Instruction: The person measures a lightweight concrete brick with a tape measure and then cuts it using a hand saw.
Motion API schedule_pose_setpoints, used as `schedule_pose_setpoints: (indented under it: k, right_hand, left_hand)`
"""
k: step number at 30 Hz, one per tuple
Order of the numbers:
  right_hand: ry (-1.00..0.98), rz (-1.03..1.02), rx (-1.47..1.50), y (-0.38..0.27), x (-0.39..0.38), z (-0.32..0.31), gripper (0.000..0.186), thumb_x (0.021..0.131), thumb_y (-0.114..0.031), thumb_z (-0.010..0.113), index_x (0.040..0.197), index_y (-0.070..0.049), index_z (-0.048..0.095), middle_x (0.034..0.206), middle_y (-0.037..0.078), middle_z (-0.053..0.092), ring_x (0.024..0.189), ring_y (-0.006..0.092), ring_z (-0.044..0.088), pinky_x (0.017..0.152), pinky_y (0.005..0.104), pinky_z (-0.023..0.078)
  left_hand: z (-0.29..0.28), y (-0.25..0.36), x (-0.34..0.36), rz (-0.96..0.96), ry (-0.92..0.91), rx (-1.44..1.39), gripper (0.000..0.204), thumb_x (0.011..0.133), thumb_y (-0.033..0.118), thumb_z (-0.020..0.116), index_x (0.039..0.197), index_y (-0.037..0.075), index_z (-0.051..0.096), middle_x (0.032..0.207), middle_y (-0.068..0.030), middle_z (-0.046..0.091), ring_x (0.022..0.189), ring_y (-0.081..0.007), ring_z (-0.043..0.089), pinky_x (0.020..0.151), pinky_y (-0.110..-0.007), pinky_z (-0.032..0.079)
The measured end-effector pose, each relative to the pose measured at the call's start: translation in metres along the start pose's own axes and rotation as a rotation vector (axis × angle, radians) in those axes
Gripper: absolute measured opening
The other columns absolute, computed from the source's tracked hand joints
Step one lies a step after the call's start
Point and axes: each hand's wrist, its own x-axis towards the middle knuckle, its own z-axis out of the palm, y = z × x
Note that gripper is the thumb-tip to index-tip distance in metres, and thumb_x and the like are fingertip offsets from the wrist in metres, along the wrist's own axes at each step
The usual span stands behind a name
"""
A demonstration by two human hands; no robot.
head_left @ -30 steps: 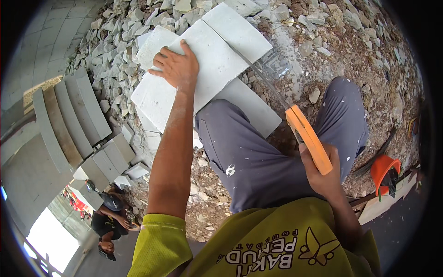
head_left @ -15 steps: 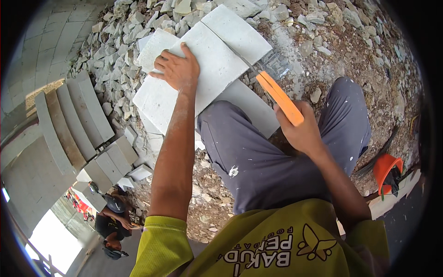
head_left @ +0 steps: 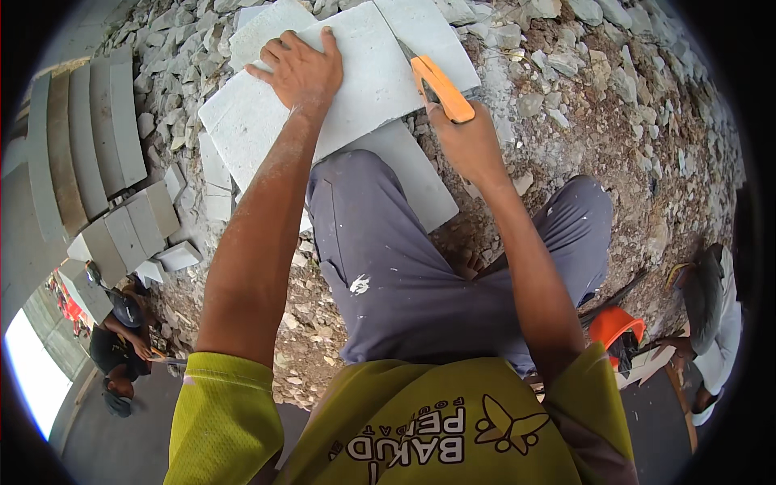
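My left hand [head_left: 299, 69] lies open with fingers spread on a pale, porous white block [head_left: 364, 93], holding it against the blocks beneath. My right hand [head_left: 465, 137] grips the orange handle [head_left: 444, 90] of a saw, whose metal blade [head_left: 406, 48] sits in a straight cut between the main block and its right-hand part [head_left: 436, 40]. The handle is over the block’s right side. Another white slab [head_left: 408, 182] lies underneath, and a further piece [head_left: 267, 32] shows behind my left hand. My knees are just below the blocks.
Broken rubble [head_left: 598, 97] surrounds the blocks. Stacked slabs [head_left: 101, 137] and smaller blocks [head_left: 141, 222] lie to the left. An orange bucket [head_left: 610, 327] stands at lower right, near a person in white sleeves [head_left: 715, 347]. Another person in black [head_left: 113, 356] works at lower left.
My right hand has pushed the saw forward and up along the cut. The whole view has shifted, the blocks sit higher, and the person at the right edge has appeared.
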Motion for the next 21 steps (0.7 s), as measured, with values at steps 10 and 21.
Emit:
schedule_pose_setpoints:
  k: [10, 21]
  right_hand:
    - [-0.038, -0.044, 0.007, 0.0, 0.004, -0.008, 0.035, 0.089, -0.02, 0.06, 0.069, 0.008, 0.055, 0.05, 0.013, 0.05, 0.045, 0.0206, 0.044, 0.049, 0.04, 0.038]
    - [-0.057, -0.026, 0.002, 0.002, -0.011, -0.002, 0.032, 0.091, -0.015, 0.057, 0.07, 0.009, 0.054, 0.052, 0.013, 0.051, 0.047, 0.0166, 0.042, 0.049, 0.0376, 0.037]
  left_hand:
    - [-0.004, -0.003, -0.016, 0.004, 0.061, 0.048, 0.071, 0.095, 0.058, 0.04, 0.127, -0.004, 0.05, 0.126, -0.0256, 0.05, 0.13, -0.0402, 0.039, 0.112, -0.069, 0.008]
    - [-0.03, -0.001, -0.01, -0.07, 0.022, 0.016, 0.062, 0.091, 0.051, 0.052, 0.12, -0.004, 0.053, 0.119, -0.0206, 0.054, 0.124, -0.037, 0.044, 0.113, -0.062, 0.019]
